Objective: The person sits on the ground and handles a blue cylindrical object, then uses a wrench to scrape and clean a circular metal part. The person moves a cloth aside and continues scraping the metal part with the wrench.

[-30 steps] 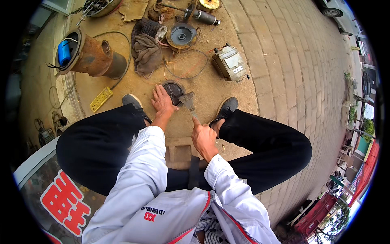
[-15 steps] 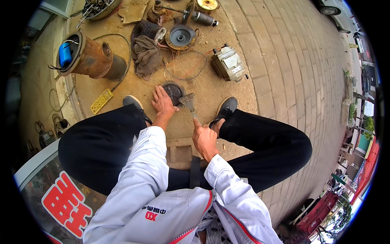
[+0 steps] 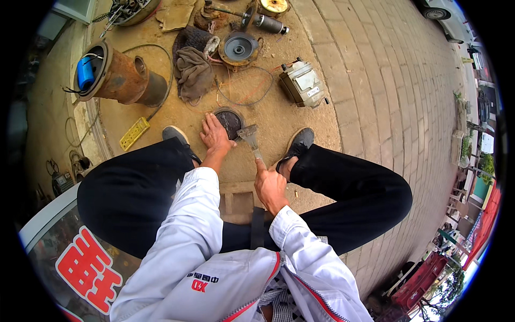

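Note:
My left hand [image 3: 215, 135] lies with spread fingers on the left rim of a dark round metal cover [image 3: 230, 123] on the ground between my feet. The cover's inside looks black, with a paler rim. In my right hand [image 3: 270, 185] is the handle of a scraper [image 3: 249, 134], its forefinger stretched along it. The scraper's broad, worn blade end rests at the cover's lower right edge. Whether the blade touches the rim I cannot tell.
Beyond my hands lie a dark rag [image 3: 193, 75], a round motor end cover [image 3: 238, 49] and a grey metal box [image 3: 303, 84]. At the left are a rusty motor housing [image 3: 120, 78] with a blue capacitor [image 3: 86, 72] and a yellow power strip [image 3: 134, 133]. Wires trail between them.
The scraper's blade has shifted very slightly. Both hands and the round cover stay nearly where they were.

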{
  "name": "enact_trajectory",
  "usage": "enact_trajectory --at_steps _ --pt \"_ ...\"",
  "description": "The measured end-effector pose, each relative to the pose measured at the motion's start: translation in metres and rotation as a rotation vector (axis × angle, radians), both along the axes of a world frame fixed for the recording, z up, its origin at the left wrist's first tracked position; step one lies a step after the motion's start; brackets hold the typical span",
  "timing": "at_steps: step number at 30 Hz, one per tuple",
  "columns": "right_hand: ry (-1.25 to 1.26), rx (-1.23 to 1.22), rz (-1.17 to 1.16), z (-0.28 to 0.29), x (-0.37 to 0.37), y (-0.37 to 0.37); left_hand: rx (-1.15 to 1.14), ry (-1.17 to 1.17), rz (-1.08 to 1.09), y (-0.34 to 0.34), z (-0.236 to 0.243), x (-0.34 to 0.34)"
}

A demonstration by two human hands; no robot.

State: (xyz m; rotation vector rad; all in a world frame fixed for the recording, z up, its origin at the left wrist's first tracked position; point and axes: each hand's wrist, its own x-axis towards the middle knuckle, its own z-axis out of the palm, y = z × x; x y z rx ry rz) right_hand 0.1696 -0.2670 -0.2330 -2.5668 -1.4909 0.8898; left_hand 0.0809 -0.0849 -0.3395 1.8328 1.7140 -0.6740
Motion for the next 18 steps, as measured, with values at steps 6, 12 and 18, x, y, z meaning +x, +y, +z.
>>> enact_trajectory --at_steps 6,12,18 --pt "-0.019 0.035 0.022 -0.005 0.003 -0.001 0.014 0.016 0.001 0.005 -0.005 -0.001" --pt "0.005 -0.011 0.014 0.002 0.004 0.007 -0.031 0.012 -0.008 0.005 0.005 0.0" --pt "0.007 -0.013 -0.016 0.008 0.001 0.011 0.03 0.009 -0.011 -0.006 -0.001 0.002"
